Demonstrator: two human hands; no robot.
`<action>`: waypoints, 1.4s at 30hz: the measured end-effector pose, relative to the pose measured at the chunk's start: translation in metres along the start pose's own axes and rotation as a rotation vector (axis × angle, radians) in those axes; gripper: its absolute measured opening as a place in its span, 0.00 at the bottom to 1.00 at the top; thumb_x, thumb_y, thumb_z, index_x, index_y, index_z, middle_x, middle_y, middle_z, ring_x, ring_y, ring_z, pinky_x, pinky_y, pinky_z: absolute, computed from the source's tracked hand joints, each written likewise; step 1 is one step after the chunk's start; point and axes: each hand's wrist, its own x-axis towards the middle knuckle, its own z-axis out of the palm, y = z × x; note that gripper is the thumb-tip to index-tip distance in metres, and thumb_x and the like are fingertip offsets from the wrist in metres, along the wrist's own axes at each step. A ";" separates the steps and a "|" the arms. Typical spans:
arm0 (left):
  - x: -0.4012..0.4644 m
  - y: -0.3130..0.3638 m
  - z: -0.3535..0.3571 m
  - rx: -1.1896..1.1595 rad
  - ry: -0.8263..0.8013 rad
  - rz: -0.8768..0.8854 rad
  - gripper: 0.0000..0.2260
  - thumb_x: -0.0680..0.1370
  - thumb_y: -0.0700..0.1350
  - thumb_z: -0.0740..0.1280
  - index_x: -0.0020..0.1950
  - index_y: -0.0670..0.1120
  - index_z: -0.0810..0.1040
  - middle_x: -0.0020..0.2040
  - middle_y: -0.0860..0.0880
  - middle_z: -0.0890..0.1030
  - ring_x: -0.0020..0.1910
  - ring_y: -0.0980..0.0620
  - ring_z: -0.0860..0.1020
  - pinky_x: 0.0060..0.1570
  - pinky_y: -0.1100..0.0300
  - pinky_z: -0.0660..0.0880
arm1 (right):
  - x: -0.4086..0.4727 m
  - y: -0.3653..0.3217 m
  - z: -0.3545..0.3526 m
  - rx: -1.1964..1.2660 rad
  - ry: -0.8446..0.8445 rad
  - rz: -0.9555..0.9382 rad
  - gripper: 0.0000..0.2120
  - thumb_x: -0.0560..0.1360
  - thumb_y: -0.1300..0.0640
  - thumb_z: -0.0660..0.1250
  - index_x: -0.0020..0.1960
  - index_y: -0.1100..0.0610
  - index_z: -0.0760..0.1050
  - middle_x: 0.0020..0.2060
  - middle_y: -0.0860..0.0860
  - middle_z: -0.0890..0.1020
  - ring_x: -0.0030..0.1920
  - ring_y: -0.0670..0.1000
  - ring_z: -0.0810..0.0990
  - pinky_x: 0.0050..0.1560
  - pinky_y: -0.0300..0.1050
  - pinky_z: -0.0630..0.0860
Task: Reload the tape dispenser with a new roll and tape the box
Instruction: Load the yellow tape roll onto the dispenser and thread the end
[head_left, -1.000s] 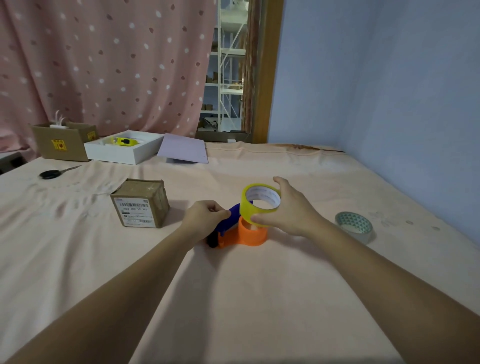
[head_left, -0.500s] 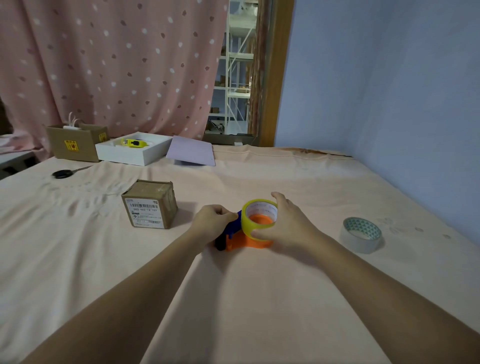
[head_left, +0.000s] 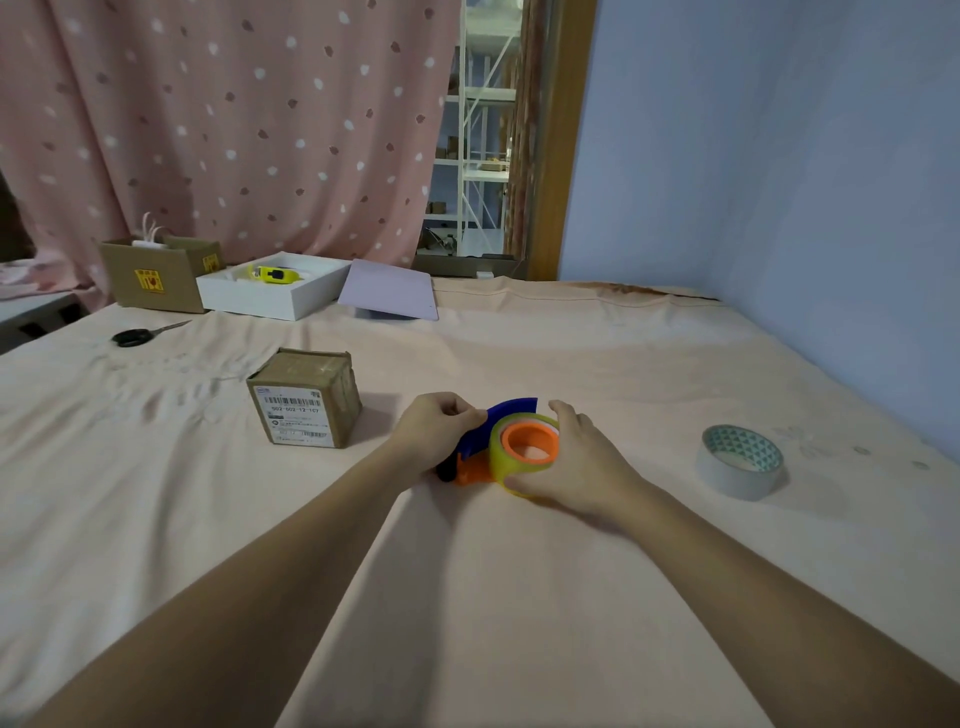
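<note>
An orange and blue tape dispenser (head_left: 480, 447) lies on its side on the peach cloth. A yellowish clear tape roll (head_left: 506, 457) sits around the dispenser's orange hub (head_left: 530, 441). My right hand (head_left: 571, 467) wraps around the roll from the right, thumb at the front and fingers over the far rim. My left hand (head_left: 436, 428) grips the dispenser's blue part and handle from the left. A small brown cardboard box (head_left: 306, 402) with a white barcode label stands to the left of my left hand, apart from it.
A second roll of tape (head_left: 740, 467) with a green triangle pattern lies to the right. Black-handled scissors (head_left: 140, 335) lie at far left. At the back stand an open brown carton (head_left: 156, 273), a white tray (head_left: 270, 299) with a yellow tool, and a lilac sheet (head_left: 389, 291). A blue wall runs along the right.
My right hand has lowered the yellowish roll from above the dispenser down onto the orange hub. My left hand has kept its grip on the dispenser.
</note>
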 end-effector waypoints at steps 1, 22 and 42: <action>0.001 0.002 -0.001 -0.003 -0.015 -0.005 0.10 0.78 0.48 0.73 0.40 0.44 0.81 0.30 0.49 0.81 0.35 0.49 0.78 0.43 0.56 0.76 | 0.001 0.000 0.000 -0.008 -0.002 0.001 0.59 0.56 0.29 0.71 0.78 0.48 0.49 0.71 0.53 0.68 0.70 0.56 0.70 0.66 0.55 0.72; -0.051 -0.010 -0.021 0.439 0.252 0.362 0.05 0.75 0.53 0.70 0.42 0.54 0.79 0.44 0.55 0.78 0.44 0.55 0.78 0.41 0.57 0.74 | 0.001 -0.001 0.007 -0.040 0.049 0.006 0.49 0.58 0.30 0.72 0.72 0.50 0.59 0.61 0.51 0.70 0.63 0.56 0.74 0.62 0.54 0.73; -0.036 0.027 0.005 1.258 0.105 0.416 0.18 0.78 0.58 0.67 0.65 0.55 0.81 0.73 0.52 0.68 0.69 0.47 0.68 0.62 0.52 0.66 | 0.000 -0.006 0.006 -0.066 0.064 0.038 0.50 0.54 0.26 0.65 0.70 0.51 0.62 0.54 0.49 0.69 0.59 0.56 0.75 0.60 0.54 0.74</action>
